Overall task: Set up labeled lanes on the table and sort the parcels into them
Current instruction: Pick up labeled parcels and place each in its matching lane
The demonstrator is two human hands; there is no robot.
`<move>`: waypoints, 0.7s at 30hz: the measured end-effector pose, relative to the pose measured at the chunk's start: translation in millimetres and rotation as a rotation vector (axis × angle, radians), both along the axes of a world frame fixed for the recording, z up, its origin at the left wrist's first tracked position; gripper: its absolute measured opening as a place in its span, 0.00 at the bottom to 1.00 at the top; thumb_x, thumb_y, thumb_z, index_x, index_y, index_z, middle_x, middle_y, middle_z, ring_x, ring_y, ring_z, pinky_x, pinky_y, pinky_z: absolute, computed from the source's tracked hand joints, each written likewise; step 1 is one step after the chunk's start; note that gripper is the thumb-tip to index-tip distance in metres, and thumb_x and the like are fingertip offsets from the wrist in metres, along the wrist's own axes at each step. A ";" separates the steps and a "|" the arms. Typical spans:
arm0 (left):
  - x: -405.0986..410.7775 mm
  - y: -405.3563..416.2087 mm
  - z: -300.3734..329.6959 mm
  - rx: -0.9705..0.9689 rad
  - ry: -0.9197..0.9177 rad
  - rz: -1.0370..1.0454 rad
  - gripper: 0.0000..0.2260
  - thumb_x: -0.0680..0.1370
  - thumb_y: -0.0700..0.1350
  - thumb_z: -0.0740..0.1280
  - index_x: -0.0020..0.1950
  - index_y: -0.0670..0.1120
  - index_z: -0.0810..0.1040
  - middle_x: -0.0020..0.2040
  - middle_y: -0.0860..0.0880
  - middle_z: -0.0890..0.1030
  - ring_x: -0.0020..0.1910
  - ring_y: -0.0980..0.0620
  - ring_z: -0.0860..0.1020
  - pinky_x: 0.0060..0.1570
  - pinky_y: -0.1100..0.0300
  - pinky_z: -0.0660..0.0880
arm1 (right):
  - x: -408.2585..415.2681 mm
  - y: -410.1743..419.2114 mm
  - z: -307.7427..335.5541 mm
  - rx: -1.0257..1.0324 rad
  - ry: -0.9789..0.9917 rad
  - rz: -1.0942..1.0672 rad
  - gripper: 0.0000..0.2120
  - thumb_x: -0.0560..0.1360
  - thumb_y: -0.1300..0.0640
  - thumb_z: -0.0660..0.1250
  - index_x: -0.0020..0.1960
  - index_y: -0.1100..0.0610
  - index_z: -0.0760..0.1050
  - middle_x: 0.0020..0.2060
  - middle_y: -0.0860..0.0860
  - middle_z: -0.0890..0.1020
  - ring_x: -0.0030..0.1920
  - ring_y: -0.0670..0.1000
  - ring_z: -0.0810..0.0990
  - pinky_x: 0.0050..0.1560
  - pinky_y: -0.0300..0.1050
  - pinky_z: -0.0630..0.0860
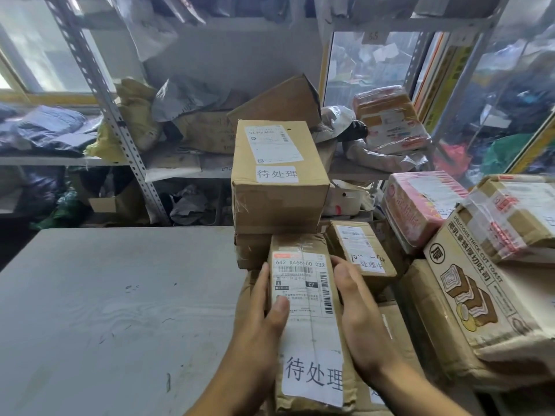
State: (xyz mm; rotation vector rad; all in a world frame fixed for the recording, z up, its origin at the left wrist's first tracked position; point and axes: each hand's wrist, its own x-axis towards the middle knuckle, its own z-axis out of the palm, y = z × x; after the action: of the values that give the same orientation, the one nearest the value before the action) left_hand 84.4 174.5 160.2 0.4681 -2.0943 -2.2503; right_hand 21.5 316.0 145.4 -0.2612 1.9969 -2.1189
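A long narrow cardboard parcel (309, 331) with a shipping label and a white slip of Chinese characters is held between both hands at the table's right side. My left hand (264, 319) grips its left edge, thumb lying over the label. My right hand (357, 313) clasps its right edge. Just behind stands a large brown box (279, 187) bearing the same white slip, stacked on another carton. A smaller labeled box (359, 253) lies to the right of the held parcel.
The grey table (114, 310) stretches left of the parcels. At right are a toast-printed carton (468, 292), a pink wrapped pack (420, 208) and a taped box (516, 217). Metal shelving (99, 82) with bags and boxes stands behind.
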 end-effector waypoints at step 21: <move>4.5 7.8 3.7 0.140 0.015 0.062 0.27 0.75 0.54 0.63 0.74 0.61 0.64 0.62 0.54 0.81 0.54 0.51 0.83 0.49 0.50 0.81 | 6.9 -10.1 10.4 -0.115 -0.069 0.051 0.21 0.75 0.37 0.60 0.64 0.46 0.71 0.53 0.45 0.85 0.55 0.47 0.84 0.50 0.42 0.80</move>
State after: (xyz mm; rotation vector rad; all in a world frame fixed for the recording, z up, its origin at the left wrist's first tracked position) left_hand 88.9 182.3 163.9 0.5123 -1.8967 -2.3668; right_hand 28.4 305.9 155.7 -0.2514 1.8146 -2.1836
